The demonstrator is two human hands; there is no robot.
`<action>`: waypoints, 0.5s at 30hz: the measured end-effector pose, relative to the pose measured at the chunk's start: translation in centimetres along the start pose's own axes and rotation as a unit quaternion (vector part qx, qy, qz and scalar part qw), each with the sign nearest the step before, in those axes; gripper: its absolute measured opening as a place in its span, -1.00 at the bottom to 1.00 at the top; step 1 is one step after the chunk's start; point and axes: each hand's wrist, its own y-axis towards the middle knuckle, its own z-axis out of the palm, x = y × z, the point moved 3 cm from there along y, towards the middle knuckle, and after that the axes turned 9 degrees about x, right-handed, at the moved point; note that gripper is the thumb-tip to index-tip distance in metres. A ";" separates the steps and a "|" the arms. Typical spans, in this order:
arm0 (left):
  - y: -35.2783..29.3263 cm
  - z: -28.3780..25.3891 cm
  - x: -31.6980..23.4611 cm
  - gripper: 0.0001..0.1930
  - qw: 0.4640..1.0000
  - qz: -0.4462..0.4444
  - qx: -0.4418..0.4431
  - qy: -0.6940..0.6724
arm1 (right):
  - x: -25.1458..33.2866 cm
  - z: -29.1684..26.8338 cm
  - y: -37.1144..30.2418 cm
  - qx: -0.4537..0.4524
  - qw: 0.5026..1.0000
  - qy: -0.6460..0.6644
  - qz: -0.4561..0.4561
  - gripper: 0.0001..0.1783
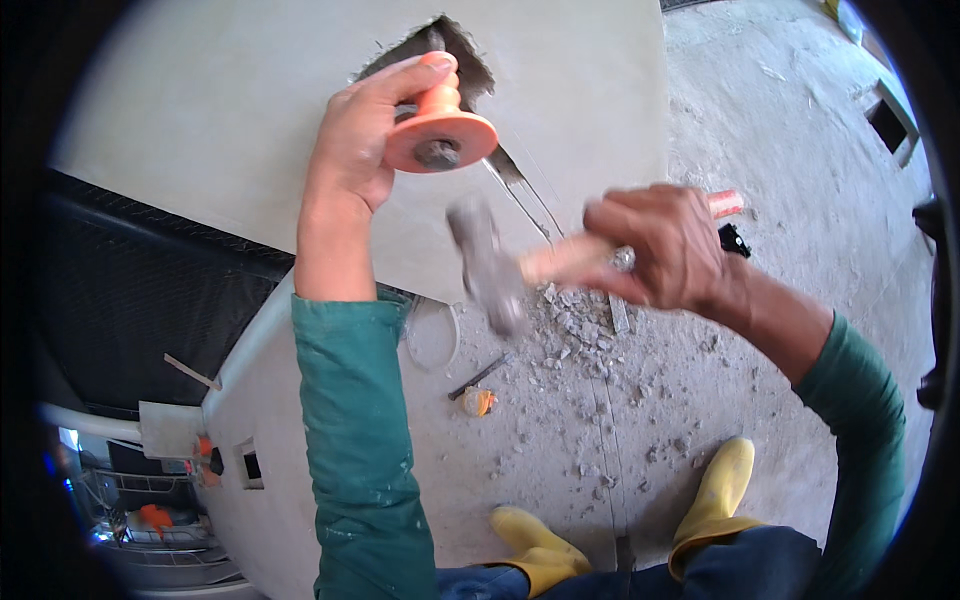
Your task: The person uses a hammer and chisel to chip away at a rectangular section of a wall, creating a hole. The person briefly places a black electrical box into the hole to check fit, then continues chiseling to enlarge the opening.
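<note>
My left hand (362,125) is wrapped round the orange guarded grip of a chisel (440,135). The chisel's far end points into a rough dark hole (462,55) broken in the pale wall; its struck end faces me, grey and worn. My right hand (665,245) is closed round the wooden handle of a hammer (490,265). The hammer's head is blurred by motion and hangs apart from the chisel, lower and nearer to me. A narrow cut channel (520,190) runs down the wall below the hole.
Rubble (585,335) lies scattered on the concrete floor below the wall. Near it are a thin dark rod (480,377) and a small orange and white object (478,401). My yellow boots (715,490) stand close by. Black mesh (150,290) hangs at the left.
</note>
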 end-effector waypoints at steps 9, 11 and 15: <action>-1.0 -0.6 -1.0 -0.42 0.995 -0.029 0.049 0.082 | 1.5 -1.5 -0.2 -0.070 0.981 -0.017 -0.177 -0.40; -0.8 -0.9 -1.3 -0.42 0.994 -0.033 0.058 0.083 | 2.2 -1.8 0.2 -0.113 0.970 -0.014 -0.214 -0.42; -0.5 -1.4 -1.4 -0.43 0.995 -0.036 0.064 0.064 | 2.1 -0.9 2.0 -0.015 0.998 0.031 0.057 -0.48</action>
